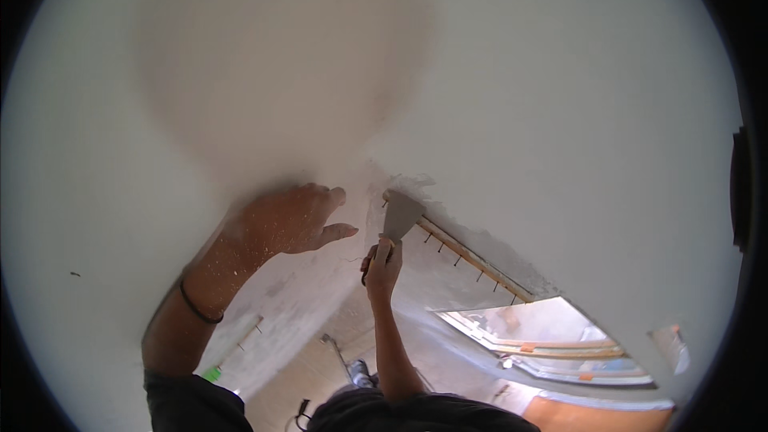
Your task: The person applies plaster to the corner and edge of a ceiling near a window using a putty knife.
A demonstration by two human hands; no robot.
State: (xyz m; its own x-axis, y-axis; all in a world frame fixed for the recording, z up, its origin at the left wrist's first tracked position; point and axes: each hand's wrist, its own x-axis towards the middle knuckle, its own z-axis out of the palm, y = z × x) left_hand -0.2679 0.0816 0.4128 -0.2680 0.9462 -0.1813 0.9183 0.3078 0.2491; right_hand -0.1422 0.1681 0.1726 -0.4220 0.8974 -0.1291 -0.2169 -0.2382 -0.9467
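My right hand [385, 268] grips a putty knife [403, 214] by its handle, with the wide grey blade pointing up. The blade's top lies by the upper end of a wooden strip [468, 254] studded with several nails or pegs. Around that end the plaster is rough and grey [416, 184]. To the left, my left hand [292, 220] is against or close to the pale wall surface [264, 96], its thumb apart from the fingers and nothing between them. Pale specks dot the hand and forearm, and a dark band circles the wrist.
A window [552, 336] with a light frame lies at the lower right, above an orange panel [596, 416]. A shorter pegged strip [250, 334] and a green item [212, 373] appear at lower left. A torn patch [670, 348] marks the right-hand surface.
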